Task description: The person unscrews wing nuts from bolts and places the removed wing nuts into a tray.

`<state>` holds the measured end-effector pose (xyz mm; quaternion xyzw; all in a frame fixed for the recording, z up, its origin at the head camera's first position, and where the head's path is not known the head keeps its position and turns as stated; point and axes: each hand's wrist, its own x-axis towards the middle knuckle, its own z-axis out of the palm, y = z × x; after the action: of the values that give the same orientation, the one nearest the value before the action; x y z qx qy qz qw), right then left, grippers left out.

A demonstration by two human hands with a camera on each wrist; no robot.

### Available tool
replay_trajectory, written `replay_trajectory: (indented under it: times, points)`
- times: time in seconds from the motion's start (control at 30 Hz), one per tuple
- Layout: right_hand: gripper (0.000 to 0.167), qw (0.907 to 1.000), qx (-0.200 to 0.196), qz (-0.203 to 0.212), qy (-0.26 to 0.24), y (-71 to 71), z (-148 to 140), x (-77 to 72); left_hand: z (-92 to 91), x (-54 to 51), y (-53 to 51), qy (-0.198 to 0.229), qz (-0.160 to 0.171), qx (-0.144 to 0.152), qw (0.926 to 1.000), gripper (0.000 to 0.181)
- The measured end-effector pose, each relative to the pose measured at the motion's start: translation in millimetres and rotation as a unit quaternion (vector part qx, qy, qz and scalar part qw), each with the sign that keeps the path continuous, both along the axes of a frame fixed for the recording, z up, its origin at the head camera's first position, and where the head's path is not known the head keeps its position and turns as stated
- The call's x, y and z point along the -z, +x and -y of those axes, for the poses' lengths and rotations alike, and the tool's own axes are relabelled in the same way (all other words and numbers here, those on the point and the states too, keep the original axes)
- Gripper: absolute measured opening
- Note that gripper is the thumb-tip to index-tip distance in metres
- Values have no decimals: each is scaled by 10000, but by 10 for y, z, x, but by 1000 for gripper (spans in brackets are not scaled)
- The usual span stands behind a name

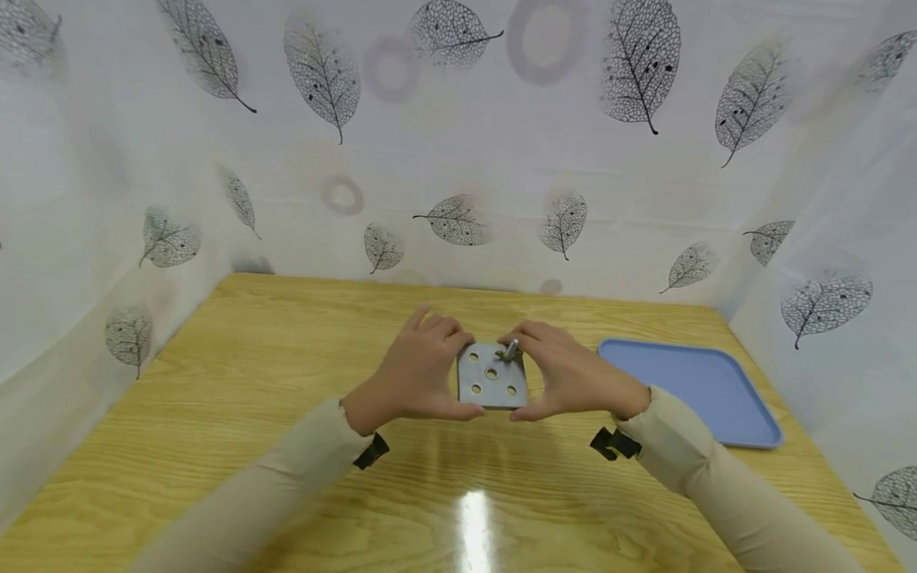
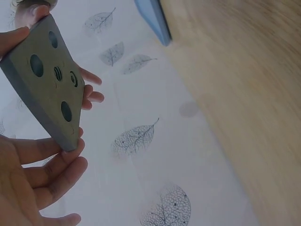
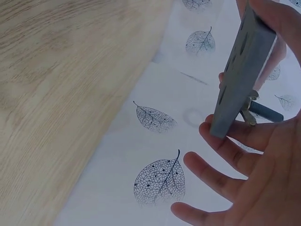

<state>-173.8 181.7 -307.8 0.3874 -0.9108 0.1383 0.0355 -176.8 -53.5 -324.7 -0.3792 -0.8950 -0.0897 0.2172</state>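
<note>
You have the metal plate (image 1: 493, 390) raised above the table (image 1: 322, 358), left of the blue tray (image 1: 688, 390). Your left hand (image 1: 415, 370) pinches its edges on the side away from the tray; your right hand (image 1: 573, 370) pinches those on the tray side, thumbs near, fingers beyond. Only edges are gripped, so if either pinch slackens, the plate could twist and drop short of the tray. The bolt (image 3: 267, 112) and wing nut (image 3: 248, 113) sit at the plate's far corner, tray side; your right fingers crowd them, and a careless shift might turn the nut.
</note>
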Motion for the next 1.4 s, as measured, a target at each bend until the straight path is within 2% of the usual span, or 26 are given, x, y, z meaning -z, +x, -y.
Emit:
replay_trajectory:
  times: [0.37,0.47,0.57,0.7,0.83,0.9,1.0,1.13,1.3,1.4]
  points:
    - [73,9984,-61,-464,-327,-29,5,38,1,7,-36,-64,477,58,9988,80]
    - [74,9976,1,-504,-471,-40,13,46,22,-5,-47,20,765,127,9970,86]
    - [75,9970,166,-350,-674,-39,21,51,62,1,-61,405,1241,239,9912,100]
    - [73,9925,358,-4,-1169,-35,45,57,127,51,-83,1222,1970,319,9722,113]
    - [68,9844,419,205,-1694,-39,88,77,157,110,-106,1929,2472,291,9491,104]
    - [65,9801,400,291,-1924,-39,116,95,160,130,-116,2275,2623,406,9369,98]
    - [64,9726,368,432,-2255,-40,158,128,156,143,-128,2751,2734,687,9192,96]
    - [65,9629,336,572,-2614,-52,216,180,129,142,-120,3352,2822,1035,8929,106]
    - [66,9558,338,628,-2854,-46,268,190,70,130,-94,3922,2897,1289,8635,112]
    - [70,9521,306,610,-2980,-43,281,178,40,118,-90,4160,2910,1426,8496,113]
